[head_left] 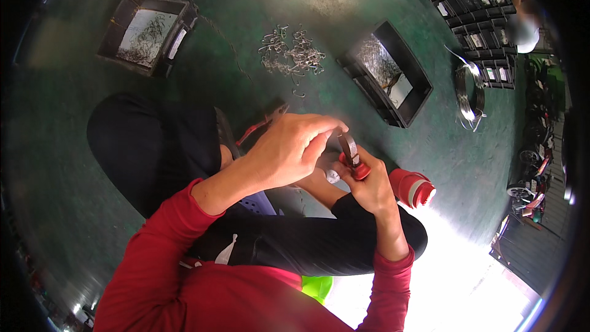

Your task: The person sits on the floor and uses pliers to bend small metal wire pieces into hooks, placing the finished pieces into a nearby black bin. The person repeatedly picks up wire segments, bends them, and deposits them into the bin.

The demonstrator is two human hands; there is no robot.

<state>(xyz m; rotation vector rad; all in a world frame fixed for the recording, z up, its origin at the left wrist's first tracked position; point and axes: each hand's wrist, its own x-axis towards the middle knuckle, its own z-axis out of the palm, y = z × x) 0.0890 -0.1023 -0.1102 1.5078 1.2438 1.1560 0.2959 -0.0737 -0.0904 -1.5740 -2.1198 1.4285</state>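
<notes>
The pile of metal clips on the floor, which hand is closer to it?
Left. The left hand is just below the clip pile, a stretch of floor away. The right hand, gripping red-handled pliers, sits lower and further right.

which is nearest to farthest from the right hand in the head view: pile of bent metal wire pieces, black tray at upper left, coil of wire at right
1. Pile of bent metal wire pieces, straight ahead of the right hand.
2. Coil of wire, on the right.
3. Black tray, far upper left.

2 black trays (150, 34) (387, 74), a wire coil (470, 95), stacked black crates (476, 12).
</notes>
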